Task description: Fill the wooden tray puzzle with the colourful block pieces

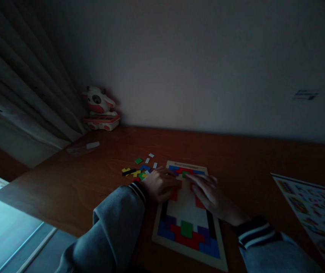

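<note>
Right grip [210,192] overlies board [185,206] lying lengthwise front-to-back.

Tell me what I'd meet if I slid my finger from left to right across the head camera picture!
Curtain → cow toy → loose green square → left hand → right hand → colorful printed sheet.
</note>
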The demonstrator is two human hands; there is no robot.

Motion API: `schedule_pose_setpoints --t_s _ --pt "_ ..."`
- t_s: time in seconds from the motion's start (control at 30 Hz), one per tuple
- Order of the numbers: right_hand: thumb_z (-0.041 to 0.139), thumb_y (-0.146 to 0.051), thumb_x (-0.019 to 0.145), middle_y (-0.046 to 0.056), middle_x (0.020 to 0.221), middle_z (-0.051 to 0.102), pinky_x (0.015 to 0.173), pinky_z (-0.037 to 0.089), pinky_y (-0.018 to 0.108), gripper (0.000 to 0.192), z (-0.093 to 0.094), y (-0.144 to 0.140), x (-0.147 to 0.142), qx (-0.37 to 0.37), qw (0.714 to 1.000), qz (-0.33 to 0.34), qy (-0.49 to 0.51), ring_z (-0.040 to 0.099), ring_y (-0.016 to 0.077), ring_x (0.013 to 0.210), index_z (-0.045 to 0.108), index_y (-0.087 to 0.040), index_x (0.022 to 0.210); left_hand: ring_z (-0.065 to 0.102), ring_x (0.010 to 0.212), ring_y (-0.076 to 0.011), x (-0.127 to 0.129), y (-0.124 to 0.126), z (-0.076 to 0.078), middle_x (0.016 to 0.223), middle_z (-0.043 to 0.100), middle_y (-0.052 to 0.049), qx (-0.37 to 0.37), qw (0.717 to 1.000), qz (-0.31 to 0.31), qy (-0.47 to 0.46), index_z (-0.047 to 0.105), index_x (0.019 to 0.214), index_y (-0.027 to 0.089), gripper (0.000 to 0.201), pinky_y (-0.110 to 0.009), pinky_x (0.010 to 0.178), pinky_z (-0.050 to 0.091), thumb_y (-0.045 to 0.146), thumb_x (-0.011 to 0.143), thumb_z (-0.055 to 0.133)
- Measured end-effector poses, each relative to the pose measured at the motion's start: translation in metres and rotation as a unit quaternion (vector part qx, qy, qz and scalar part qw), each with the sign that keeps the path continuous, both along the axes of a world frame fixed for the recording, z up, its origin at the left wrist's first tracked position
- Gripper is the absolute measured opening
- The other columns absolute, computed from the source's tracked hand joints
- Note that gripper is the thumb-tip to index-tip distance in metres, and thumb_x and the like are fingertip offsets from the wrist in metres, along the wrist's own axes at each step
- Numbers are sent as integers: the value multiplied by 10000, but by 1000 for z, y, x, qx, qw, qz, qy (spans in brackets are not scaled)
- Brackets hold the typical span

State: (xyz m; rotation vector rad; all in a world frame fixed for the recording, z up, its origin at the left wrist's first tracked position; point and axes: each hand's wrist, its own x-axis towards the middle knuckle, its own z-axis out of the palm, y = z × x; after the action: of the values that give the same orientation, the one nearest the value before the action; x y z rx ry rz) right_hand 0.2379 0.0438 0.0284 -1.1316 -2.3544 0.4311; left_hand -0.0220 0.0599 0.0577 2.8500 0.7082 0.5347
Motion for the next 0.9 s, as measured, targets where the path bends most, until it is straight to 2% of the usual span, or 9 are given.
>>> schedule_pose_setpoints --t_s 0.1,0.17,0.23,0.33,0.4,0.47,0.67,0.77,0.9 --pt "385 -376 985 59 1323 603 1047 367 529 391 -6 2 5 -15 998 -33 47 525 258 1234 487 -323 1358 596 1051 -235 -1 3 -3 1098 691 -83 33 999 28 -15 651 1124 186 337 -399 918 463 203 822 503" --pt "387 -397 982 68 1311 602 1042 388 508 370 -9 5 11 -18 995 -60 84 531 257 1224 514 -302 1316 602 1024 -233 -6 9 -5 1083 693 -85 67 994 86 -19 649 1124 183 317 -390 896 473 200 850 489" --pt "390 -409 980 81 1295 601 1034 405 491 356 -11 7 16 -23 990 -81 115 539 253 1207 527 -285 1284 615 975 -236 -16 15 -5 1028 699 -96 96 978 185 -13 669 1060 176 263 -386 873 486 202 874 485" --pt "388 -431 979 98 1251 606 1017 425 473 352 -12 8 21 -34 981 -108 155 558 249 1167 544 -260 1245 640 870 -222 -40 21 -1 925 702 -96 102 929 356 3 695 922 176 215 -347 806 513 231 895 488" --pt "390 -446 975 98 1233 606 1002 437 462 352 -12 8 22 -40 977 -118 172 566 247 1145 556 -256 1220 651 839 -207 -61 19 3 910 708 -75 91 900 427 10 700 925 194 219 -310 771 522 253 900 490" --pt "400 -457 969 94 1220 607 978 454 452 346 -13 8 22 -44 975 -124 179 577 244 1116 564 -262 1204 659 876 -208 -83 11 4 950 717 -59 77 899 432 8 707 951 217 223 -304 787 527 282 903 500" --pt "422 -484 953 97 1187 627 896 501 424 362 -14 9 21 -34 972 -122 196 613 244 1030 578 -262 1193 617 1112 -229 -132 -18 -9 1233 662 -36 41 938 344 6 679 1151 257 313 -386 1000 483 316 897 506" --pt "427 -490 949 97 1169 631 872 508 405 365 -12 7 20 -32 969 -130 205 618 241 1013 594 -255 1173 600 1165 -227 -145 -22 -18 1311 617 -44 15 949 315 8 630 1249 244 371 -391 1031 473 325 935 449" --pt "438 -489 944 97 1143 634 855 510 399 358 -13 4 22 -21 967 -141 211 615 239 998 597 -256 1164 635 1106 -223 -152 -21 -27 1238 666 -37 19 945 325 2 664 1202 259 349 -399 1020 481 343 956 431"
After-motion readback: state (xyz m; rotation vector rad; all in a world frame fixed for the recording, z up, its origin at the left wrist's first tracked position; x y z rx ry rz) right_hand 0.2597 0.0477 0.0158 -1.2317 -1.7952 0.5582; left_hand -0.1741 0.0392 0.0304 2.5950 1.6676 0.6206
